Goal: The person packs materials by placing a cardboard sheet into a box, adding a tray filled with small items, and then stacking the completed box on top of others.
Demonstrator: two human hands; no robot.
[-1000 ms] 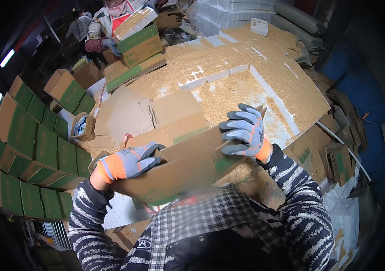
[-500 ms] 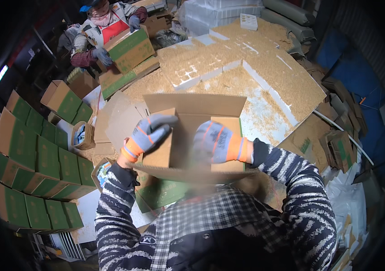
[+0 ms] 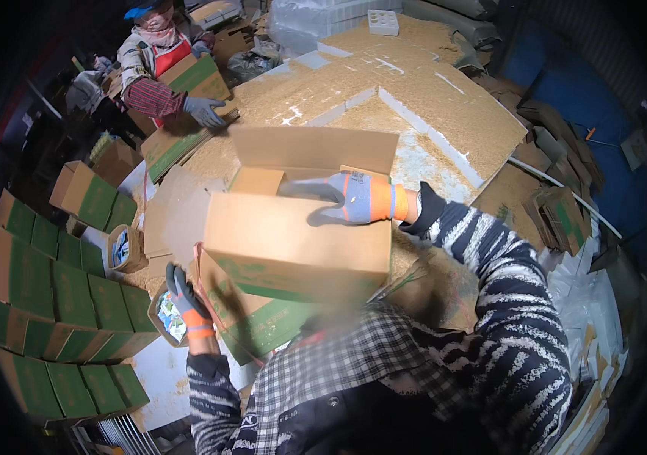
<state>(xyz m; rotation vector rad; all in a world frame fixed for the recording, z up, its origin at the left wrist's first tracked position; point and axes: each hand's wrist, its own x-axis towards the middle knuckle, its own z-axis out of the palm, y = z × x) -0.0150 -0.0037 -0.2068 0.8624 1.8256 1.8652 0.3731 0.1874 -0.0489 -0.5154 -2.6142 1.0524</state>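
An open cardboard carton (image 3: 293,235), tan with a green lower band, stands before me. Its far flap (image 3: 316,148) is raised, and a side flap (image 3: 257,182) is folded inward. Across the carton's top reaches my right hand (image 3: 354,199), in a grey and orange glove. Its fingers stretch left with the thumb apart, touching the near panel's upper edge. My left hand (image 3: 189,303), gloved alike, is off the carton at lower left, its fingers extended beside a small open box of colourful packets (image 3: 170,317). Whether it touches a packet is hidden.
Green and tan cartons (image 3: 73,303) stand stacked at the left. Another box of packets (image 3: 126,249) sits farther back. A sawdust-strewn table (image 3: 278,114) stretches beyond. Across it a co-worker (image 3: 160,68) handles a carton (image 3: 194,80). Flattened cardboard (image 3: 535,152) lies at the right.
My left hand has left the carton and moved down-left to the packets. My right hand has shifted across its top, fingers now straightened. The near panel has come up. The co-worker's hand has moved lower.
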